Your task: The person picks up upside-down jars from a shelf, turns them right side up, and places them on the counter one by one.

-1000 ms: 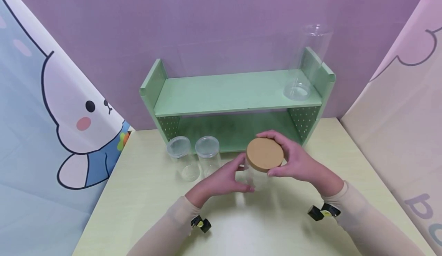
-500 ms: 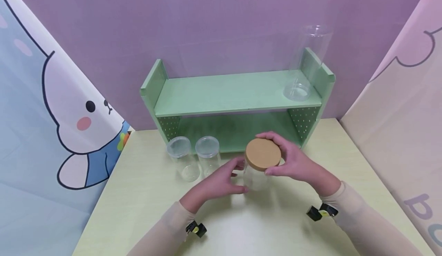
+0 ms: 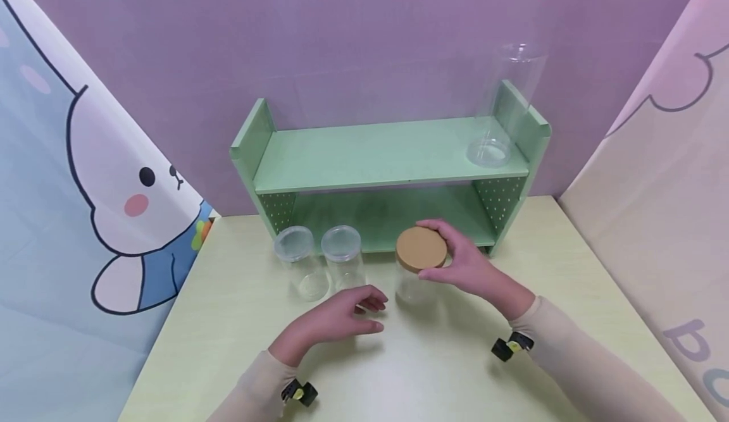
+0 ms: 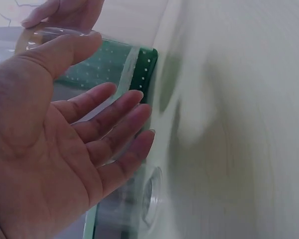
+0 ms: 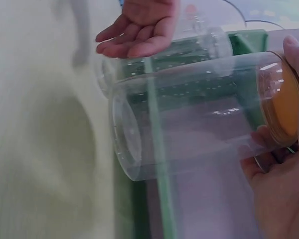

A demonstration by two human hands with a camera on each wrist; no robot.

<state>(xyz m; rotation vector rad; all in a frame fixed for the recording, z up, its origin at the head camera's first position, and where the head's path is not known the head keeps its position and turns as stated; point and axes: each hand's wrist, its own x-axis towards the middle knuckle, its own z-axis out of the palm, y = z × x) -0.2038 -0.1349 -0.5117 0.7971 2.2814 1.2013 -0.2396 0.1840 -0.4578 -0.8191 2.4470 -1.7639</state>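
A clear jar with a tan lid (image 3: pixel 421 249) is in my right hand (image 3: pixel 464 264), whose thumb and fingers grip it around the lid. Its transparent body (image 5: pixel 189 114) shows in the right wrist view, with the base near the tabletop; whether they touch I cannot tell. My left hand (image 3: pixel 338 313) is apart from the jar, to its left and nearer me, fingers loosely bent and holding nothing. In the left wrist view its palm (image 4: pixel 50 144) faces the camera. Two clear jars with translucent lids, a left one (image 3: pixel 294 245) and a right one (image 3: pixel 342 245), stand beyond the left hand.
A green two-tier shelf (image 3: pixel 364 156) stands at the back of the pale table (image 3: pixel 228 346). On its upper tier, at the right end, is a tall clear cylinder (image 3: pixel 490 152). Printed cloths hang at the left (image 3: pixel 51 219) and right (image 3: pixel 672 219).
My right hand has moved left and a little back towards me with the tan-lidded jar. My left hand has drawn away from the jar, left and towards me.
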